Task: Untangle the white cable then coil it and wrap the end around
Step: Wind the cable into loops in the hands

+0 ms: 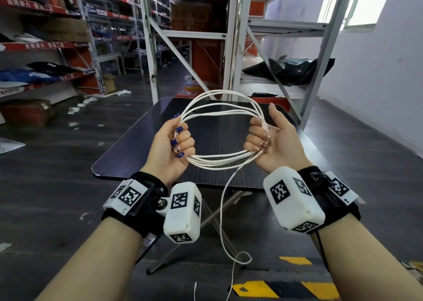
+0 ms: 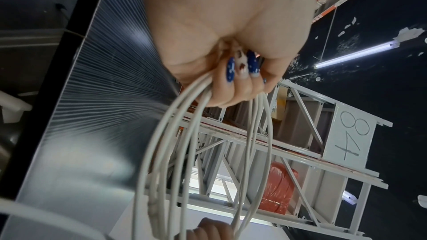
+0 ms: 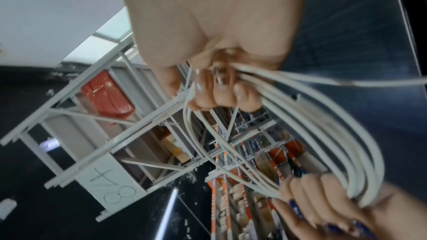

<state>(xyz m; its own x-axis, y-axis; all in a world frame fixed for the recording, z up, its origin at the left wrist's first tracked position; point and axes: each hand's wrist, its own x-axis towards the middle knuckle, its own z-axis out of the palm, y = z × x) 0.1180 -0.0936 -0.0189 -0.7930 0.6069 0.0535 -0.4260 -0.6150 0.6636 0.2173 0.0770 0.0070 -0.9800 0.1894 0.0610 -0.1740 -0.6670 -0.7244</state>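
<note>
The white cable (image 1: 219,113) is gathered into a round coil of several loops, held up above the dark table (image 1: 142,149). My left hand (image 1: 176,145) grips the coil's left side, fingers curled round the strands. On the opposite side my right hand (image 1: 263,138) grips the loops with the thumb raised. A loose tail (image 1: 225,209) drops from the coil's lower right, past the table's near edge, and ends in a small loop by the floor. The left wrist view shows the strands (image 2: 184,134) leaving my left hand (image 2: 233,79); the right wrist view shows the strands (image 3: 323,116) running from my right hand (image 3: 221,88).
Grey metal shelving (image 1: 231,37) stands right behind the table. Racks with red shelf edges (image 1: 45,46) fill the left. A black bag (image 1: 290,69) lies on a low shelf at the right. Yellow and black floor marking (image 1: 286,287) is near my feet.
</note>
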